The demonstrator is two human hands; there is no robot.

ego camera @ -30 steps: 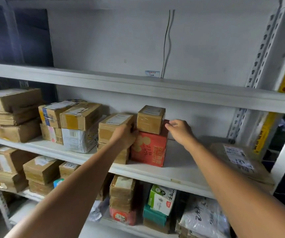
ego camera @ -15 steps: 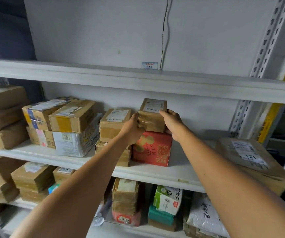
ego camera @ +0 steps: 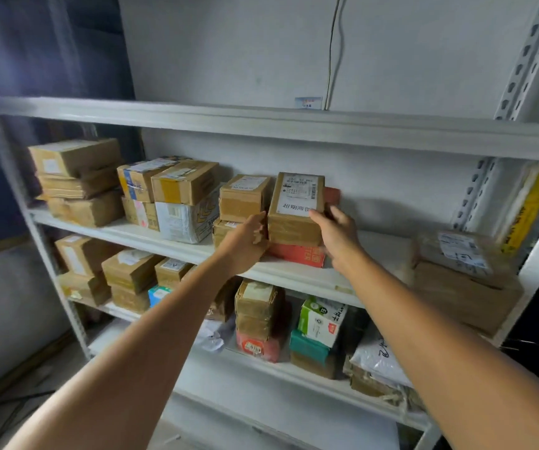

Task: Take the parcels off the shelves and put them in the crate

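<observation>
brown cardboard parcel (ego camera: 294, 222), tipped so that its white label (ego camera: 300, 196) faces the camera, is held between both hands above the front of the middle shelf (ego camera: 381, 251). the left hand (ego camera: 243, 243) clasps the parcel's nine o'clock side, thumb lying up along the edge, the other fingers mostly hidden behind the hand. the right hand (ego camera: 338, 237) grips the three o'clock side, thumb on the front by the label's lower corner and fingers wrapped round behind. a red box (ego camera: 297, 254) shows at six o'clock, just under and behind the parcel. at nine o'clock, just beside it, stands a stack of two taped brown boxes (ego camera: 243, 198). well off at three o'clock a flat wrapped parcel (ego camera: 462, 251) lies on a larger carton (ego camera: 466, 297).
</observation>
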